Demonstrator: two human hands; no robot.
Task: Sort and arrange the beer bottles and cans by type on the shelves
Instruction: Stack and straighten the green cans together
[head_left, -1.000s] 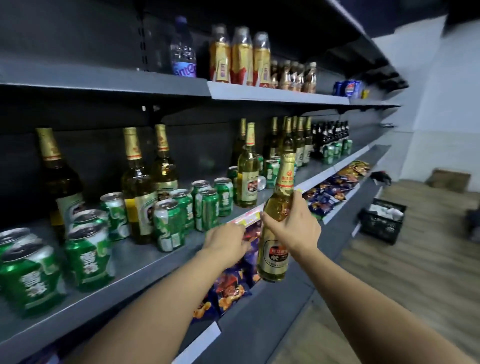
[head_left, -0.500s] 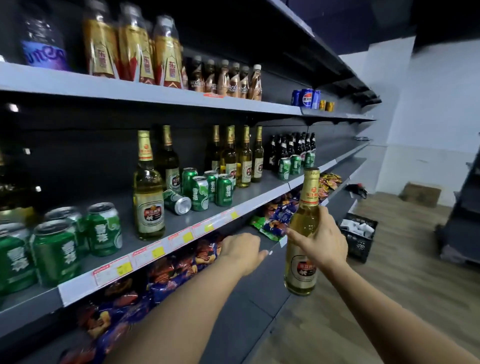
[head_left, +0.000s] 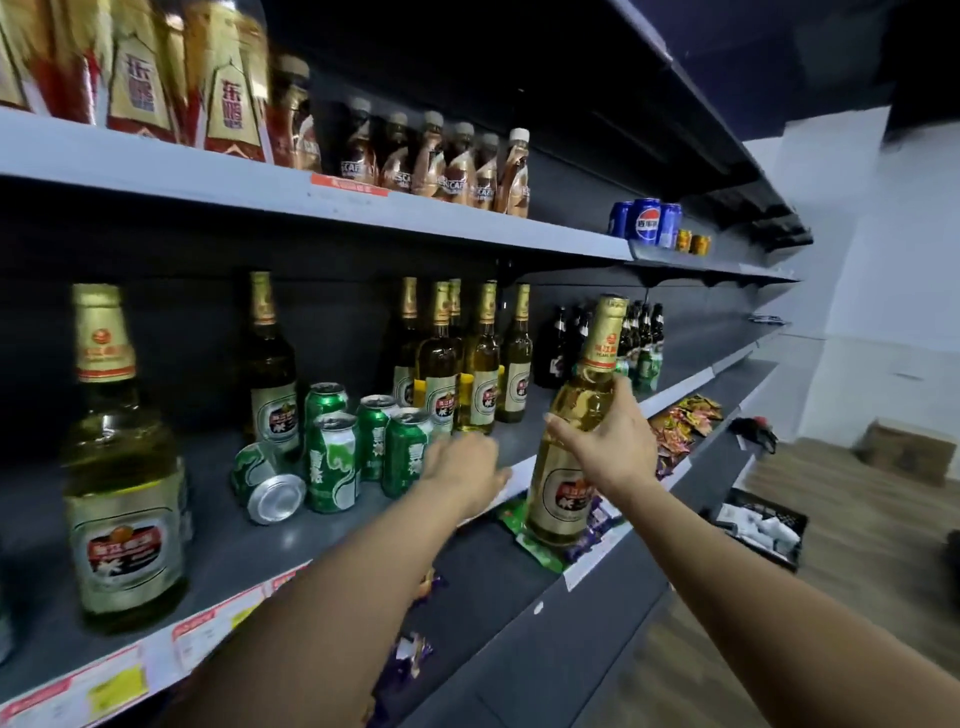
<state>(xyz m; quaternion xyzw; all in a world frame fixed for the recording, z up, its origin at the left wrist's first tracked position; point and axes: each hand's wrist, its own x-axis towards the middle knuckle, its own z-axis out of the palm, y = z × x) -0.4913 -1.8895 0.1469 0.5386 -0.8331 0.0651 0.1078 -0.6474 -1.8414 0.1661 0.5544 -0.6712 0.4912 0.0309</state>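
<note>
My right hand grips a gold-foiled beer bottle by its shoulder, held upright in front of the middle shelf. My left hand reaches over the shelf edge beside several green beer cans, fingers loosely curled and holding nothing. One green can lies on its side. A group of matching gold-foiled bottles stands behind the cans. Two more such bottles stand to the left. Dark bottles stand further right.
The upper shelf carries red-gold drink bottles, brown coffee bottles and blue cola cans. Snack packets fill the lower shelf. A black crate and a cardboard box sit on the wooden floor at right.
I have moved right along the shelf. My right hand raised the bottle towards the group of matching bottles. My left hand rose to the shelf edge near the green cans.
</note>
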